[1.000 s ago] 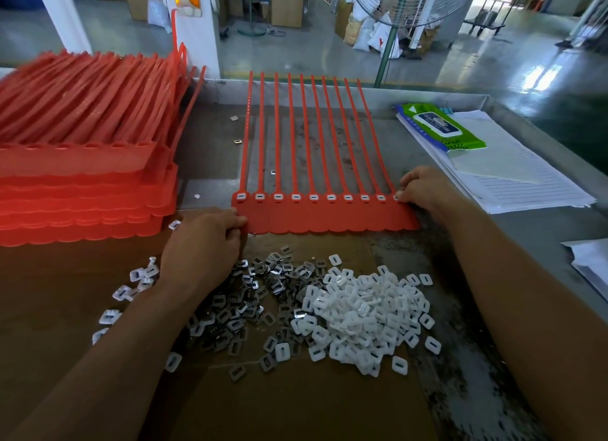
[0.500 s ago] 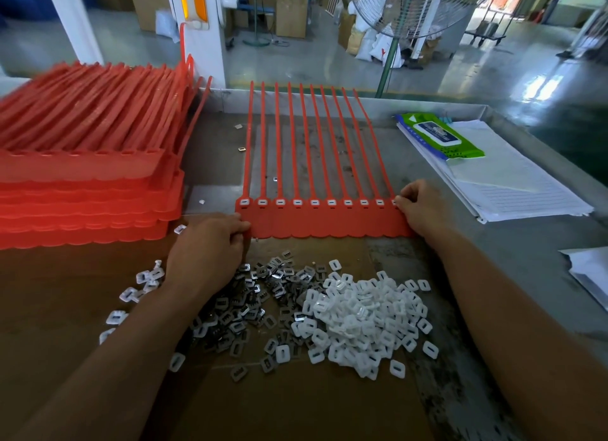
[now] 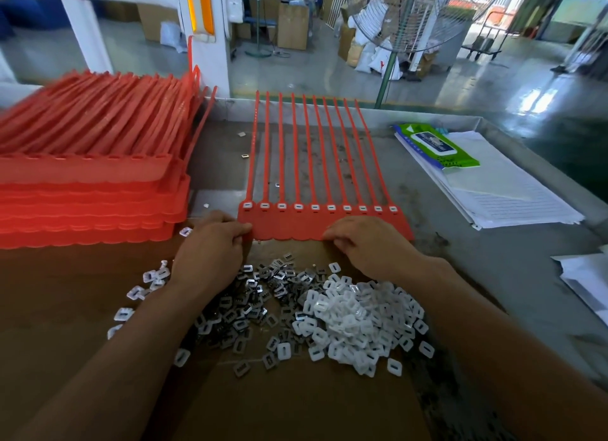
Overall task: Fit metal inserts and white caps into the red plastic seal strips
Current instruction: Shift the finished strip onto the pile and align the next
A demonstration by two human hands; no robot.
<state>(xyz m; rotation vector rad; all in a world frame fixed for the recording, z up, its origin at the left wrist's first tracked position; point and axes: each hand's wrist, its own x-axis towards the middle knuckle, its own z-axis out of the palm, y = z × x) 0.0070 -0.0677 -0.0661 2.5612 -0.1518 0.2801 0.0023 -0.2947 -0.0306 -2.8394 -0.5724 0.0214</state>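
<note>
A red sheet of joined seal strips [image 3: 296,225] lies flat in the middle of the table, its long tails pointing away from me and a white cap in each head along the row. My left hand [image 3: 210,253] pinches the sheet's near left corner. My right hand [image 3: 365,243] grips the near edge right of the middle, fingers curled on it. In front of the sheet lie a heap of dark metal inserts [image 3: 260,296] and a heap of white caps [image 3: 358,322] on brown cardboard [image 3: 296,401].
A tall stack of red seal sheets [image 3: 88,184] fills the left side. At the right lie lined papers [image 3: 500,190] with a green wipes pack [image 3: 437,146] on top, and more paper [image 3: 589,286] at the right edge. Loose caps [image 3: 144,286] are scattered left of my arm.
My right hand has moved left from the sheet's far right corner to its near edge right of the middle. My left hand stays at the left corner.
</note>
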